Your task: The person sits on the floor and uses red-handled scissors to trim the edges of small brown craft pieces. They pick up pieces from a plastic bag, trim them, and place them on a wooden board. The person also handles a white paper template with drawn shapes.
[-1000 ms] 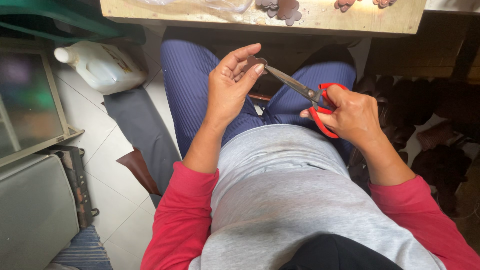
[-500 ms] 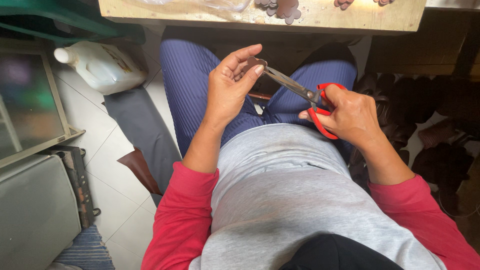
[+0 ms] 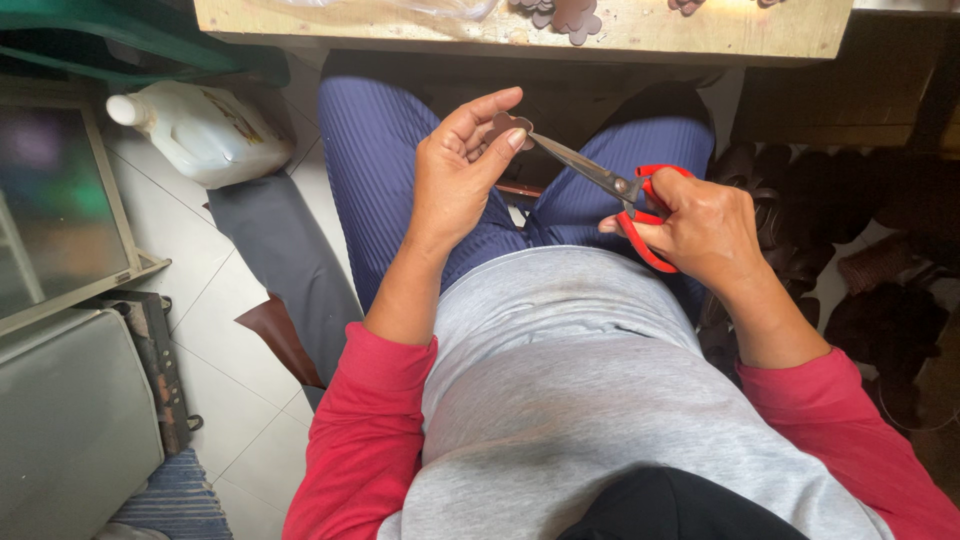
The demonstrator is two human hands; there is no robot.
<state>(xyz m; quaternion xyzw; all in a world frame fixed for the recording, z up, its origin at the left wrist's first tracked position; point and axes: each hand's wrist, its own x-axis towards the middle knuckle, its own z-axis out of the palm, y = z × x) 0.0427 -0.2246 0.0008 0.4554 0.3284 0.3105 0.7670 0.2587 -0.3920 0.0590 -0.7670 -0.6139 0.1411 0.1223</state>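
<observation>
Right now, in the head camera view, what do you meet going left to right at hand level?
White plastic jug → left hand → small brown scalloped piece → scissor blades → right hand on the red handles.

White plastic jug point(image 3: 205, 130) lying on the tiled floor point(image 3: 215, 330) at far left; grey sheet point(image 3: 285, 260) trailing beside it; wooden tabletop point(image 3: 640, 35) running along the far edge; dark carved pieces point(image 3: 880, 290) sitting at right.
</observation>
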